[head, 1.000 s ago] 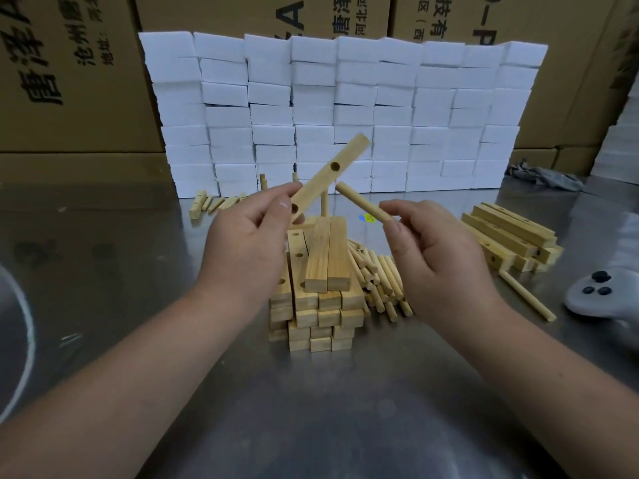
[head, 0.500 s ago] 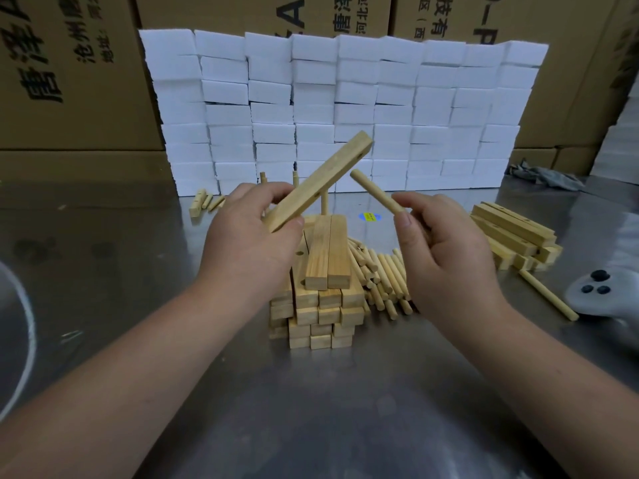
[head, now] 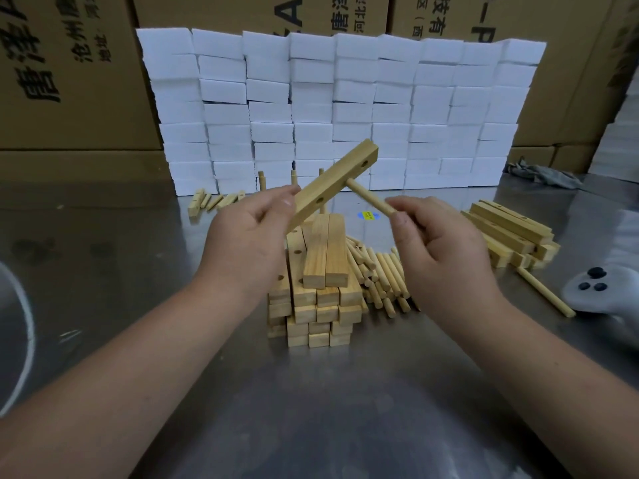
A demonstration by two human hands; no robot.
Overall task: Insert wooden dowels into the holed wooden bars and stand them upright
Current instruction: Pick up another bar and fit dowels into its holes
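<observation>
My left hand (head: 249,236) grips the lower end of a holed wooden bar (head: 337,181), tilted up to the right above the table. My right hand (head: 439,243) pinches a wooden dowel (head: 370,199) whose far tip meets the bar at its middle hole. Two other holes show on the bar's face. Below the hands stands a stack of holed bars (head: 318,288), with a heap of loose dowels (head: 380,271) beside it on the right. Behind the held bar, a few dowels (head: 261,179) stand upright; their bases are hidden.
A second pile of bars (head: 511,233) lies at the right, with one loose dowel (head: 546,292) and a grey controller (head: 601,288) near it. Small wooden pieces (head: 214,200) lie at the back left. A wall of white foam blocks (head: 345,108) and cardboard boxes stand behind the metal table (head: 328,409).
The dowel's tip has moved left and up from open air to the bar's middle hole. The bar has turned so its holed face shows again.
</observation>
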